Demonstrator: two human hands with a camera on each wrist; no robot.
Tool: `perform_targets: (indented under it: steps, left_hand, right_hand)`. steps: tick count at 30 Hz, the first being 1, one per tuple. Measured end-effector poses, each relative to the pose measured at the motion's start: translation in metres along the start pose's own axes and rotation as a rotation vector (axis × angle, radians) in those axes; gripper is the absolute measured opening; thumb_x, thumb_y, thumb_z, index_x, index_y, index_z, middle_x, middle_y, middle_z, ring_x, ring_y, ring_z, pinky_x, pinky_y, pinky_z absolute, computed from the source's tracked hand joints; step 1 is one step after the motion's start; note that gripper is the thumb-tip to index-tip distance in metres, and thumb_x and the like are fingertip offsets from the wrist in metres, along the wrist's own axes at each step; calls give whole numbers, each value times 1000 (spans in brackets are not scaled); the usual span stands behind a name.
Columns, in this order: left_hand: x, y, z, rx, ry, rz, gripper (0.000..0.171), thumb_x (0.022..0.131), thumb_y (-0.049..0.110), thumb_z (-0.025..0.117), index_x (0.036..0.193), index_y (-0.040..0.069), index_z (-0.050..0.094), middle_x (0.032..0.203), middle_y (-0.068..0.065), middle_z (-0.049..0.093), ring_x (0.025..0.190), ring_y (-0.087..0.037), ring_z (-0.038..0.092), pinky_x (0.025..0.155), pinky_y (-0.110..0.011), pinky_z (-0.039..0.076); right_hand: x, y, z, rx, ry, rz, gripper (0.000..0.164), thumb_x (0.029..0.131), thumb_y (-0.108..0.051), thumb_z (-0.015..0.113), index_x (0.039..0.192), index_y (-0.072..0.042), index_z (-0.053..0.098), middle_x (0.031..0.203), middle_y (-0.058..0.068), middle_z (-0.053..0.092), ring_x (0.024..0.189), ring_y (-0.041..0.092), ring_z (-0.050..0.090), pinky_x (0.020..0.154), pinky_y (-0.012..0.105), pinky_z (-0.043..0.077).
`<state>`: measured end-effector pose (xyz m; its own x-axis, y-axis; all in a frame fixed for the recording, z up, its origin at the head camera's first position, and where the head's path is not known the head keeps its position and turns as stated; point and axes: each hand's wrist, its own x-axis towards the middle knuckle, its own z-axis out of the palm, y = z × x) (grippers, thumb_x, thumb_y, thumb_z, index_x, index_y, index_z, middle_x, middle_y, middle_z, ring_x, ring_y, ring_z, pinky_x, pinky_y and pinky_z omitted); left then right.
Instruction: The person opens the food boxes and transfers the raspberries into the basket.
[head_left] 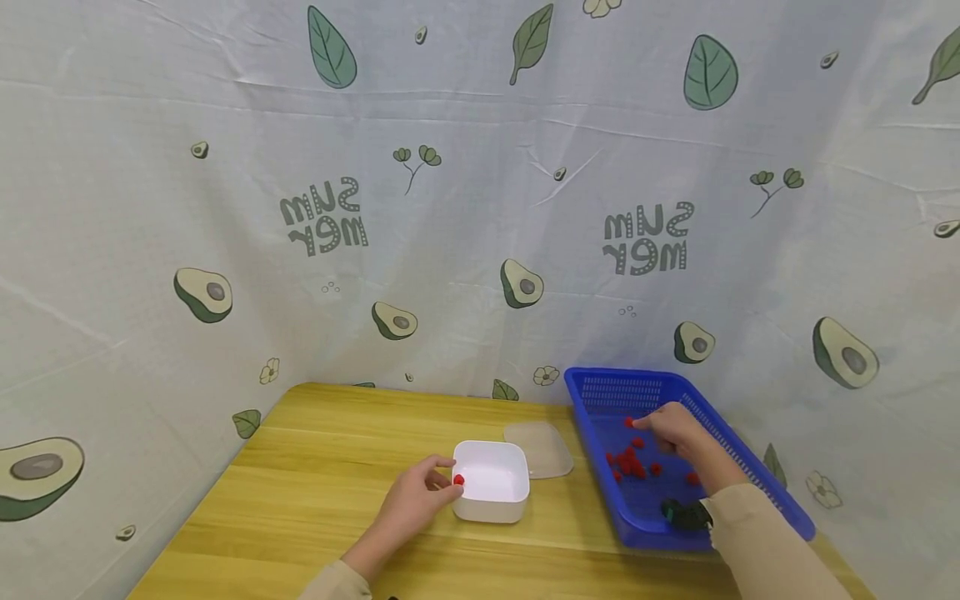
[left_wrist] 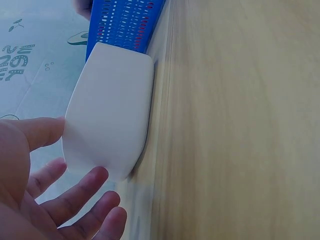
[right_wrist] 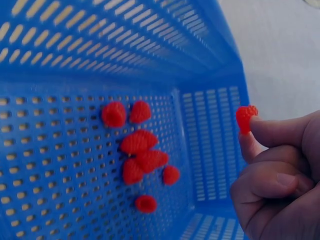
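Note:
My right hand [head_left: 671, 427] is over the blue basket [head_left: 626, 512], pinching a red raspberry [right_wrist: 245, 118] between thumb and index finger, with the other fingers curled in. Several more raspberries [right_wrist: 142, 156] lie on the perforated basket floor. My left hand [head_left: 420, 493] is at the left side of a small white box [head_left: 491, 510], its thumb and fingers spread loosely with fingertips right at the wall. One raspberry [head_left: 459, 480] sits inside the box, near its left wall. From the left wrist the box's outer wall [left_wrist: 110, 107] faces the relaxed fingers [left_wrist: 82, 197].
A translucent lid [head_left: 542, 450] lies on the wooden table [head_left: 337, 450] behind and right of the box, close to the basket. A dark strap [head_left: 684, 514] is at the right wrist. A printed curtain [head_left: 450, 208] hangs behind the table.

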<state>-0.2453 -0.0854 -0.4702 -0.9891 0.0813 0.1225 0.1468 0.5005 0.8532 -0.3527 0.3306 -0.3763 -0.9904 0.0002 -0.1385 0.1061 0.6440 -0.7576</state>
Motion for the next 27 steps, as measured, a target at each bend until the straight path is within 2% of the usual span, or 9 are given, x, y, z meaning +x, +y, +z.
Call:
perform_targets:
  steps: [6,13,22,27]
  left_hand:
    - [0,0,-1,-11,-3,1,42,88,31,77,126,16,66,96,1,69,89,-17,61,72,-36,49]
    - [0,-2,-1,-13,-3,7,42,88,31,77,126,17,67,94,2,69,88,-16,61,71,-35,49]
    - [0,1,-1,-8,-3,-8,42,88,32,78,125,17,66,96,1,69,89,-17,61,72,-36,50]
    - [0,2,0,1,-4,-21,42,88,32,78,126,17,66,96,1,69,88,-17,60,71,-35,49]
  right_hand:
    - [2,9,-8,-50,9,49,51,94,-11,64,53,-19,34,45,-8,32,42,7,31,45,24,30]
    - [4,18,-18,-98,12,112,40,95,-14,63,61,-9,43,44,-7,33,41,6,32,44,23,31]
    - [5,25,-25,-113,22,145,49,94,-17,63,51,-14,39,43,-6,35,42,7,34,44,23,31]
    - [1,21,-23,-111,28,130,35,93,-18,65,66,-6,46,44,-7,33,40,6,33,43,23,31]
